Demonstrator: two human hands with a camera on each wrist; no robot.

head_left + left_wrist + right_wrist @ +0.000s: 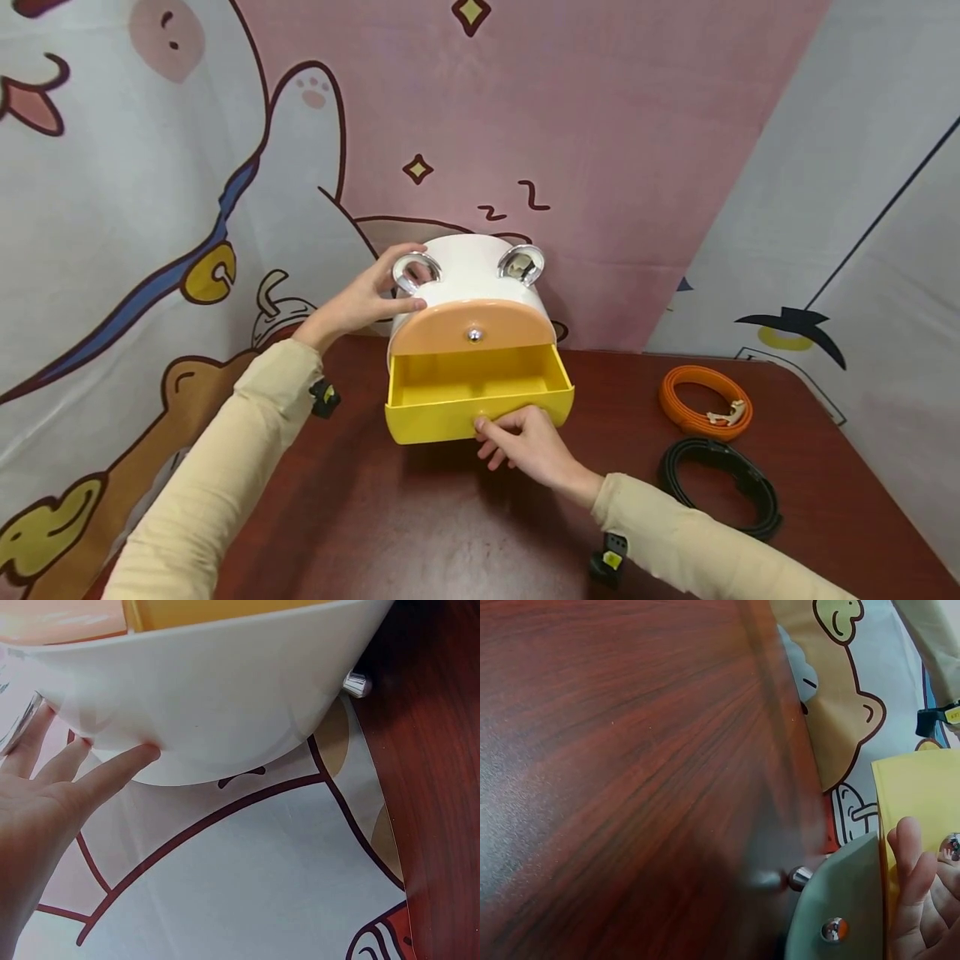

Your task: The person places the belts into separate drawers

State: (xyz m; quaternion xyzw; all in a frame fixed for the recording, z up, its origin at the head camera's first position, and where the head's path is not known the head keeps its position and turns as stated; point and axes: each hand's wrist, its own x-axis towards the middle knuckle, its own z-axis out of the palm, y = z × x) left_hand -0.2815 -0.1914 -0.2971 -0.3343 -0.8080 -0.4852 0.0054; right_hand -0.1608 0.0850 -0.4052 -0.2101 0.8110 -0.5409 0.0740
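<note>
A white drawer box [468, 271] with two shiny round eyes and an orange upper front [472, 325] stands on the table. Its yellow drawer [480, 412] is pulled out, and the inside looks bare. My left hand [367, 292] holds the box's upper left side, thumb in front and fingers around the eye. The left wrist view shows fingertips on the white shell [210, 705]. At the yellow drawer's front, my right hand [536, 450] pinches the small silver knob [950, 847], partly hidden by the fingers. A green lower front [847, 900] shows below it.
To the right on the dark red table [480, 533] lie a coiled orange belt [701, 418] and a coiled black belt [757, 492]. A printed cloth [600, 167] hangs behind the box and at the sides. Silver feet [799, 879] support the box.
</note>
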